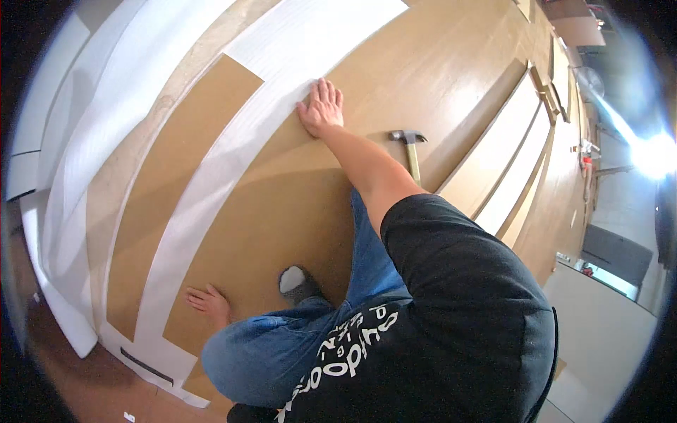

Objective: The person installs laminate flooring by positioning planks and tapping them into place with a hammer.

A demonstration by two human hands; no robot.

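In the head view, the only one, the person's right hand (pixel 324 109) is at twelve o'clock, wide and flat, holding nothing, its palm down across the edge where a large brown board (pixel 282 201) meets a white strip (pixel 194 204). The left hand (pixel 210 304), at eight o'clock beside the bent knee (pixel 261 352), is also flat with its fingers extended and seems to grip nothing, though the knee hides the wrist. Its fingertips lie on the brown board near the same edge.

The brown board fills the middle under the person; a narrower brown piece (pixel 176 169) lies toward ten o'clock, beyond the white strip.

The likeliest trouble, I judge, is a shift in alignment: uneven pressure from the two palms could turn the board or creep its edge over the white strip. Weight matters too: a foot in a grey sock (pixel 300 285) at seven o'clock rests on the board, so pushing off it might slide or dent the surface. The hammer (pixel 409 141) between one and two o'clock lies on the board, its handle partly behind the arm; a backward sweep of the elbow could knock it and scratch the finish.
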